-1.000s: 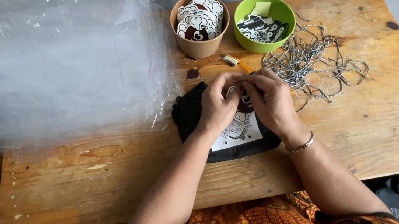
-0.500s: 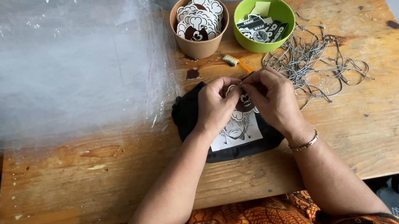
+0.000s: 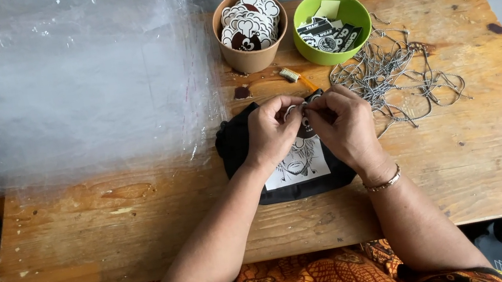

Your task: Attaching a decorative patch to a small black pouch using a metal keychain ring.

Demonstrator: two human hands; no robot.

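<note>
Both hands meet over a folded black garment — the left hand and right hand each close a fingertip grip on one small black-and-white charm. More charms fill the brown cup; a tangle of ball chains waits on the tabletop — seemingly most work remains.

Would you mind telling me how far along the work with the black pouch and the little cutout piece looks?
Done: the black pouch lies flat on the wooden table. In hand: the left hand and right hand pinch a small cutout piece above it. Left: the pile of ball chains, brown cup of cutouts and clear bags lie untouched.
</note>
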